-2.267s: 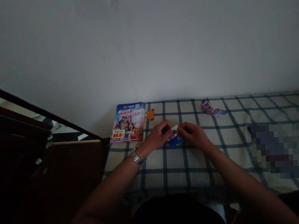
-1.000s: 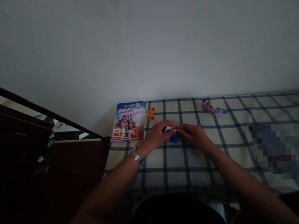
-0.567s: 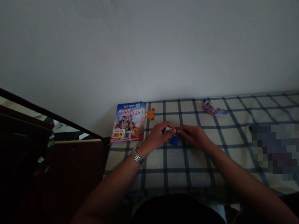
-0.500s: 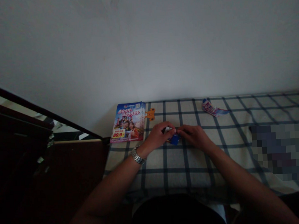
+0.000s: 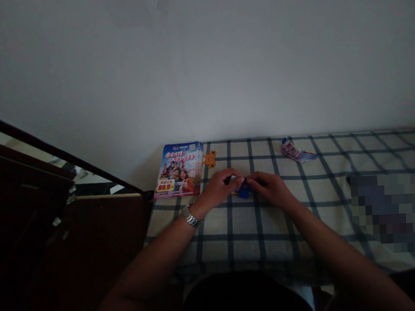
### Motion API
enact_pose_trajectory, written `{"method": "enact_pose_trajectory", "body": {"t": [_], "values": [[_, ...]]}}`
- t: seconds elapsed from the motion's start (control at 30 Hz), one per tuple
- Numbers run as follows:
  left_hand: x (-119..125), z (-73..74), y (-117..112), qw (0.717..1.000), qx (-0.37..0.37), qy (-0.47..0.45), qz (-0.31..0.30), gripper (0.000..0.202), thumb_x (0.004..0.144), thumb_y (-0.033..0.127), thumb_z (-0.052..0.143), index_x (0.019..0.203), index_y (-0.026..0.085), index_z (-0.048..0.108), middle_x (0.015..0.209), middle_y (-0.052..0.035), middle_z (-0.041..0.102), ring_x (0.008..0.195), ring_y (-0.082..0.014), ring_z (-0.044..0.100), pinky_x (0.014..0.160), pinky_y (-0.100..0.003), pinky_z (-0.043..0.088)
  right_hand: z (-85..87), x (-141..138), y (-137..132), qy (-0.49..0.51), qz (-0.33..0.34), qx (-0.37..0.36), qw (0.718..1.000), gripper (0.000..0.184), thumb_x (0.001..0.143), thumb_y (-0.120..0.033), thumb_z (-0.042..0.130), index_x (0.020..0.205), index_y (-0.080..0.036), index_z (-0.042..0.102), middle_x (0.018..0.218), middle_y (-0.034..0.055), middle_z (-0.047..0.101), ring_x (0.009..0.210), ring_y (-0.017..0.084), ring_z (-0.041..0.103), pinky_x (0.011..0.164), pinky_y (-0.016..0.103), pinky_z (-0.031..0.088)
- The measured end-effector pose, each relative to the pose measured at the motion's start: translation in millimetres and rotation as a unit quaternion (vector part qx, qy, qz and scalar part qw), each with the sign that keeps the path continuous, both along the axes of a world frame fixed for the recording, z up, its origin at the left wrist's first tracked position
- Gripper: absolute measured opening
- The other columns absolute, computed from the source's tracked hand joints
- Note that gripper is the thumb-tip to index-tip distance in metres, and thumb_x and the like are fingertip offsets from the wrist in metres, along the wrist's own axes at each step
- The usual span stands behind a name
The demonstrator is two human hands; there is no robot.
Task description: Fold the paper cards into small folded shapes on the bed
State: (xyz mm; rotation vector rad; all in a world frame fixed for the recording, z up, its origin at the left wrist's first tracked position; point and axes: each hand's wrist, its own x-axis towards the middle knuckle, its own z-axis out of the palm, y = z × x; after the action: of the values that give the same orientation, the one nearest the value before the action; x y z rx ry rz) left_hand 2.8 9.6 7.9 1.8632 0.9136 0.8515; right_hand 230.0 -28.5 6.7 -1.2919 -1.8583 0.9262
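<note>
Between my two hands is a small piece of blue printed paper (image 5: 244,191), just above the checked cloth. My left hand (image 5: 223,186), with a metal watch at the wrist, pinches its left side between thumb and fingers. On the other side, my right hand (image 5: 267,185) pinches the paper near its upper edge, fingertips almost meeting those of the left. The fingers cover much of the paper, so its folds cannot be made out.
A stack of printed flyers (image 5: 178,171) lies left of my hands, with an orange bear-shaped piece (image 5: 209,159) beside it. Toward the wall (image 5: 245,70), a torn or crumpled printed paper (image 5: 297,151) rests on the checked cloth (image 5: 215,234). A blurred-out item (image 5: 391,213) lies right.
The pale patch of paper between my fingers no longer shows, and the blue part sits slightly higher. Both hands stay pinched in nearly the same place.
</note>
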Motion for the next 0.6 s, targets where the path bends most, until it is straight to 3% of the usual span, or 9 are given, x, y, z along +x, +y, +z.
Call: {"method": "enact_pose_trajectory", "body": {"t": [0.23, 0.6], "values": [[0, 3.2, 2, 0.999, -0.003, -0.032, 0.039, 0.034, 0.101, 0.050, 0.061, 0.093, 0.019, 0.074, 0.089, -0.0024, 0.073, 0.083, -0.0173, 0.066, 0.075, -0.027, 0.049, -8.7, 0, 2, 0.091, 0.006, -0.051, 0.995, 0.029, 0.092, -0.051, 0.071, 0.103, -0.023, 0.069, 0.094, 0.0033, 0.077, 0.085, 0.022, 0.072, 0.076, 0.032, 0.058], [2, -6.9, 2, 1.000, 0.004, -0.006, 0.024, 0.030, 0.101, 0.048, 0.061, 0.099, 0.019, 0.069, 0.091, -0.0025, 0.070, 0.082, -0.0166, 0.066, 0.073, -0.027, 0.050, -8.9, 1, 6, 0.064, -0.043, -0.016, 0.997, 0.031, 0.100, -0.049, 0.060, 0.114, -0.023, 0.069, 0.097, 0.0046, 0.078, 0.086, 0.022, 0.073, 0.078, 0.034, 0.059]]}}
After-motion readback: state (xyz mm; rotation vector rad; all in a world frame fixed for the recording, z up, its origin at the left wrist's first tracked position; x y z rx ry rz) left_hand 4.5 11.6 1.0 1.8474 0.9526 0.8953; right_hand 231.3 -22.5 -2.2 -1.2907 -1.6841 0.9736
